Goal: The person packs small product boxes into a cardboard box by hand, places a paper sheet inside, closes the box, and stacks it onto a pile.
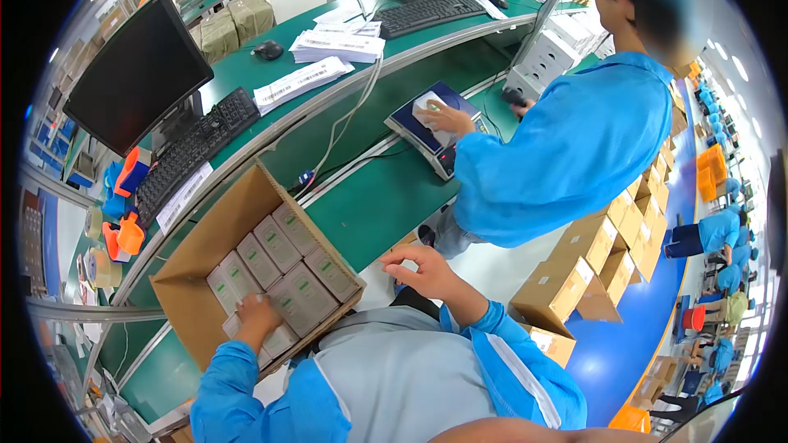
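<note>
An open cardboard box (pixel 185 275) stands at the table edge in front of me, holding several small grey boxes (pixel 254 260) with green labels, packed in rows. My left hand (pixel 258 316) reaches into it, fingers down at the grey boxes near its front; whether it grips one is hidden. My right hand (pixel 423 271) is raised just right of the cardboard box, thumb and fingers apart, holding nothing.
A co-worker (pixel 558 148) at right holds a small white box on a scale (pixel 423 127). Paper stacks (pixel 336 45), a keyboard (pixel 197 156) and a monitor (pixel 139 74) line the back shelf. Cardboard cartons (pixel 562 287) stand at the right, orange tape dispensers (pixel 127 234) at the left.
</note>
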A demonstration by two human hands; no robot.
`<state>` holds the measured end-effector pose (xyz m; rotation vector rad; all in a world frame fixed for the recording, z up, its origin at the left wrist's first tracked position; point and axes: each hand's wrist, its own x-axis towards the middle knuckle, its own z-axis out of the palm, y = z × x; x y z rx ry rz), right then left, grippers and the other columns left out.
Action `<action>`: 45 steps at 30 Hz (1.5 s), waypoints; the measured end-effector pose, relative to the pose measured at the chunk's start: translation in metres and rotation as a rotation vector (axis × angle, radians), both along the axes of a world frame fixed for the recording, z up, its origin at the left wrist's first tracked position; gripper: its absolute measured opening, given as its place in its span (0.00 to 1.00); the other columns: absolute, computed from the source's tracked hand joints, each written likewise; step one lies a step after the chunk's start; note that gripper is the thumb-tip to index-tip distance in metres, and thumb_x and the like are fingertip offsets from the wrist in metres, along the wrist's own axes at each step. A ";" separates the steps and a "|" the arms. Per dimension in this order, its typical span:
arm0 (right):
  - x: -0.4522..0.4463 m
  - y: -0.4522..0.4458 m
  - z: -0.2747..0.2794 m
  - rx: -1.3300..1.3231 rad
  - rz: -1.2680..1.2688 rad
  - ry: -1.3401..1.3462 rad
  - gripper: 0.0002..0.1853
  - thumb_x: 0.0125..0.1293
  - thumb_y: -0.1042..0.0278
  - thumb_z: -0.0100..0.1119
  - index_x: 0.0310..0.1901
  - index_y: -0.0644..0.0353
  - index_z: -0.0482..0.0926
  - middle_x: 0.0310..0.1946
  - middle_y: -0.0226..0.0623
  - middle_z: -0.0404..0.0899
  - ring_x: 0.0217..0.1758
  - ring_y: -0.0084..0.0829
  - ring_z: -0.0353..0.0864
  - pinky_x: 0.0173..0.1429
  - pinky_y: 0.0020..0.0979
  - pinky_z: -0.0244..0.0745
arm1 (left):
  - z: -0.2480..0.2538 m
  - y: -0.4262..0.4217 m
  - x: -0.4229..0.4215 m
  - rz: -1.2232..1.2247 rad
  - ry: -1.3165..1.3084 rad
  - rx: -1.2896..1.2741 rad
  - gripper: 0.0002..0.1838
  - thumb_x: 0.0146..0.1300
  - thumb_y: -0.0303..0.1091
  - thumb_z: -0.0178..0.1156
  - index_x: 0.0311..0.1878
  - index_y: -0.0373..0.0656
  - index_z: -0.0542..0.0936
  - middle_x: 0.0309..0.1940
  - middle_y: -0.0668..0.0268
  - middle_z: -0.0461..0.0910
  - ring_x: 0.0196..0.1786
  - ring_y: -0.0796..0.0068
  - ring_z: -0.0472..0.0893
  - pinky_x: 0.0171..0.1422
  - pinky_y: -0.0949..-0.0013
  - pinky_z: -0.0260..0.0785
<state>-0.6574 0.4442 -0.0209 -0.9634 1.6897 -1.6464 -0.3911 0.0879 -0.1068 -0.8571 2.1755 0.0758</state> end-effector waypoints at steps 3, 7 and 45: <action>-0.015 0.016 -0.016 0.084 -0.033 -0.044 0.11 0.75 0.69 0.67 0.54 0.64 0.88 0.43 0.34 0.90 0.46 0.25 0.85 0.53 0.29 0.80 | -0.018 -0.005 0.029 0.049 0.096 -0.059 0.50 0.54 0.65 0.74 0.77 0.51 0.75 0.78 0.46 0.66 0.82 0.42 0.61 0.85 0.37 0.53; -0.033 0.019 -0.053 0.228 -0.047 -0.168 0.12 0.75 0.66 0.67 0.53 0.63 0.88 0.43 0.37 0.90 0.46 0.27 0.86 0.53 0.31 0.81 | -0.003 -0.007 0.012 -0.007 0.048 -0.014 0.48 0.56 0.65 0.73 0.77 0.50 0.76 0.79 0.45 0.65 0.82 0.41 0.61 0.83 0.37 0.57; -0.006 -0.088 0.020 -0.147 0.277 0.241 0.33 0.69 0.65 0.72 0.75 0.59 0.74 0.70 0.47 0.76 0.70 0.46 0.79 0.72 0.42 0.75 | 0.046 -0.015 -0.023 1.247 1.414 1.209 0.34 0.69 0.28 0.67 0.77 0.46 0.68 0.67 0.57 0.79 0.68 0.53 0.82 0.72 0.46 0.78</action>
